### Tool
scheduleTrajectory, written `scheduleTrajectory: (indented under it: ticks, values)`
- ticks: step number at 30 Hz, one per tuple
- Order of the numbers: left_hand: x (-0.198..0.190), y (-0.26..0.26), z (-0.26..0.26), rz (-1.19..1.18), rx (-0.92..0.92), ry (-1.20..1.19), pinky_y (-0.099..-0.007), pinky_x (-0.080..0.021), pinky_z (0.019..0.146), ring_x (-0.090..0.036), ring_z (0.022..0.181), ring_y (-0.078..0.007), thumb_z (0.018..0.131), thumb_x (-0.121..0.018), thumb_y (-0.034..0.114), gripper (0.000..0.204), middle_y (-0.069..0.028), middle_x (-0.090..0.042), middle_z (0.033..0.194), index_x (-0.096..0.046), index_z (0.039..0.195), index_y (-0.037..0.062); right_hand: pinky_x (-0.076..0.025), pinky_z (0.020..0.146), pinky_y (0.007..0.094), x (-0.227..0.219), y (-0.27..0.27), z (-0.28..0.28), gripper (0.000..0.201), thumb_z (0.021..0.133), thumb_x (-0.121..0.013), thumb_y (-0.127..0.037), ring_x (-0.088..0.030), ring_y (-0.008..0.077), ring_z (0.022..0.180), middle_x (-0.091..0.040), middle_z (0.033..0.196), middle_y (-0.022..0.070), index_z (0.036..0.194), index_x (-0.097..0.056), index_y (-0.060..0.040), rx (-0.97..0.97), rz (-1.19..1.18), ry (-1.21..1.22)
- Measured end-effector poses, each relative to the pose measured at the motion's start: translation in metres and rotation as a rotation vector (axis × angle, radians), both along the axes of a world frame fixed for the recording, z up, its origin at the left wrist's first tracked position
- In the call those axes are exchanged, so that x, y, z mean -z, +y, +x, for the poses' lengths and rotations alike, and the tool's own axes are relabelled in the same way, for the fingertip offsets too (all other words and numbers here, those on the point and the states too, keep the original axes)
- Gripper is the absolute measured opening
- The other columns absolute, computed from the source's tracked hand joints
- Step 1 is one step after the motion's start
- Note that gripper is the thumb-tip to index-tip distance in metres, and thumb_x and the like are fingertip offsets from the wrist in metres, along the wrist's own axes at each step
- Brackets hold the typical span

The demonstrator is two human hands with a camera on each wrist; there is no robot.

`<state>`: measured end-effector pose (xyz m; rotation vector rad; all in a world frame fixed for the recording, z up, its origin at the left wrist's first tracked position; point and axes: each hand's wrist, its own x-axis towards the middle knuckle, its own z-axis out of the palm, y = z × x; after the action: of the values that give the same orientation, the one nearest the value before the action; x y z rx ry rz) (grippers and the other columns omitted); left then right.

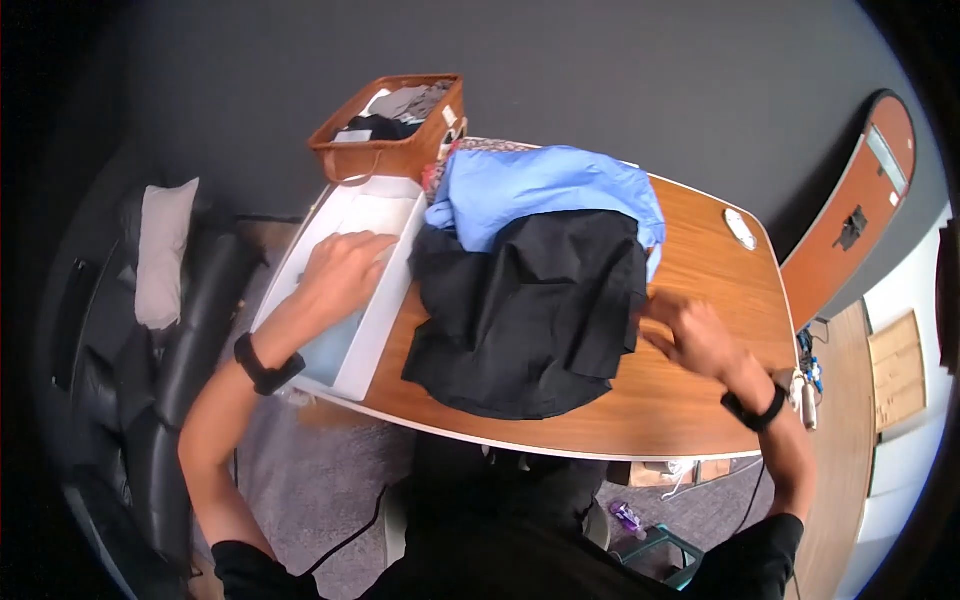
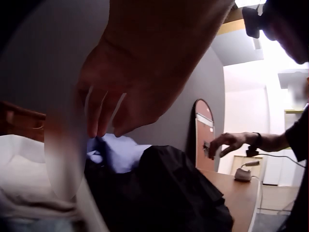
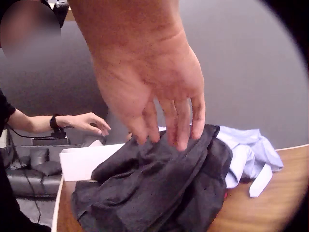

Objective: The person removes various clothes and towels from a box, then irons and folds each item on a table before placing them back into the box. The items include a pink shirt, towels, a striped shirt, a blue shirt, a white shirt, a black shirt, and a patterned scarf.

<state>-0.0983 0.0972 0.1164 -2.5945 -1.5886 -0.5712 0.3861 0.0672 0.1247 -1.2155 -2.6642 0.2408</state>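
A black garment [image 1: 530, 320] lies loosely spread on the wooden table, its far side over a blue shirt [image 1: 560, 180]. My left hand [image 1: 345, 270] hovers over the long white box [image 1: 385, 340], fingers loosely bent and holding nothing. Inside that box, partly behind the hand and forearm, lies light blue folded cloth [image 1: 333, 350]. At the garment's right edge is my right hand [image 1: 695, 335]. Its fingers [image 3: 181, 125] hang down relaxed close by the black cloth, with nothing in their grasp.
A brown basket [image 1: 395, 155] with clothes stands behind the box. Patterned cloth [image 1: 490, 147] shows under the shirt. On the table's right lies a white oblong object [image 1: 740, 229]. A tall rounded board [image 1: 855, 210] leans at the wall; a black sofa [image 1: 190, 350] stands left.
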Motion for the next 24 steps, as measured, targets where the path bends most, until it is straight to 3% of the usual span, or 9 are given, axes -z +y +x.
scheduleTrajectory:
  ticks: [5,6,10,13,16,19,21,23,24]
  values:
    - [0.048,-0.008,-0.071,-0.301,-0.255,0.127,-0.0454,-0.046,0.11,-0.056,0.129,-0.0401,0.085,-0.076,0.015,0.067,-0.0249,-0.056,0.142,-0.051,0.145,0.0003,-0.058,0.084,0.0434,0.046,-0.038,-0.001,0.024,0.093,-0.072,-0.017,-0.07,0.0376,0.095,-0.074,0.106,0.0163,0.113,-0.075,-0.0037,-0.049,-0.255,0.098]
    - [0.051,-0.004,-0.078,-0.451,-0.274,0.22,-0.044,-0.038,0.119,-0.046,0.141,-0.0408,0.083,-0.08,0.019,0.085,-0.0256,-0.042,0.155,-0.039,0.154,-0.0003,-0.058,0.083,0.0433,0.049,-0.04,-0.007,0.024,0.093,-0.073,-0.017,-0.07,0.0375,0.094,-0.073,0.104,0.0164,0.112,-0.075,-0.0035,-0.039,-0.267,0.107]
    - [0.08,0.01,-0.094,-0.226,-0.127,0.364,-0.045,-0.039,0.118,-0.046,0.14,-0.039,0.082,-0.078,0.017,0.08,-0.0232,-0.042,0.158,-0.044,0.153,0.006,-0.058,0.08,0.0434,0.05,-0.043,-0.025,0.024,0.092,-0.073,-0.017,-0.071,0.0373,0.088,-0.073,0.101,0.0168,0.112,-0.075,-0.0028,-0.032,-0.251,0.112]
    - [0.083,0.023,-0.098,-0.294,-0.04,0.308,-0.0463,-0.049,0.108,-0.059,0.127,-0.038,0.084,-0.073,0.014,0.061,-0.022,-0.059,0.143,-0.057,0.143,0.0098,-0.057,0.079,0.0437,0.044,-0.044,-0.037,0.024,0.092,-0.074,-0.016,-0.071,0.0377,0.087,-0.073,0.1,0.0174,0.112,-0.075,-0.0026,-0.049,-0.254,0.119]
    - [0.078,0.036,-0.102,-0.257,-0.131,0.309,-0.0489,-0.056,0.093,-0.069,0.105,-0.0392,0.089,-0.066,0.013,0.04,-0.0213,-0.072,0.117,-0.068,0.128,0.0104,-0.057,0.079,0.0439,0.041,-0.044,-0.038,0.024,0.091,-0.075,-0.015,-0.07,0.0383,0.087,-0.072,0.1,0.0179,0.111,-0.075,-0.0024,-0.065,-0.264,0.151]
    - [0.036,0.049,-0.112,-0.115,-0.246,0.162,-0.0493,-0.057,0.084,-0.07,0.092,-0.0438,0.093,-0.061,0.013,0.028,-0.0252,-0.072,0.101,-0.071,0.118,0.0048,-0.057,0.079,0.044,0.041,-0.041,-0.04,0.022,0.092,-0.074,-0.014,-0.07,0.039,0.088,-0.072,0.099,0.0186,0.11,-0.075,-0.0018,-0.067,-0.278,0.166]
    - [0.015,0.065,-0.125,0.086,-0.279,-0.162,-0.0437,-0.056,0.079,-0.072,0.085,-0.0379,0.095,-0.061,0.016,0.027,-0.0283,-0.071,0.094,-0.071,0.117,0.002,-0.057,0.079,0.0438,0.035,-0.04,-0.041,0.021,0.092,-0.074,-0.013,-0.07,0.0386,0.088,-0.072,0.099,0.0189,0.109,-0.075,-0.0012,-0.058,-0.291,0.169]
    - [-0.021,0.053,-0.105,0.172,-0.368,-0.474,-0.0358,-0.054,0.074,-0.07,0.077,-0.0228,0.096,-0.061,0.017,0.029,-0.0234,-0.072,0.087,-0.069,0.118,-0.0006,-0.057,0.078,0.0433,0.027,-0.042,-0.049,0.02,0.093,-0.073,-0.013,-0.071,0.0374,0.088,-0.073,0.098,0.019,0.109,-0.075,-0.0005,-0.039,-0.291,0.189]
    - [-0.03,0.053,-0.101,0.201,-0.336,-0.609,-0.0398,-0.051,0.07,-0.069,0.073,-0.0273,0.096,-0.062,0.021,0.029,-0.0229,-0.069,0.082,-0.069,0.113,-0.001,-0.057,0.078,0.0427,0.027,-0.04,-0.053,0.02,0.093,-0.073,-0.013,-0.071,0.0366,0.088,-0.072,0.098,0.0191,0.109,-0.075,0.0,-0.045,-0.31,0.217]
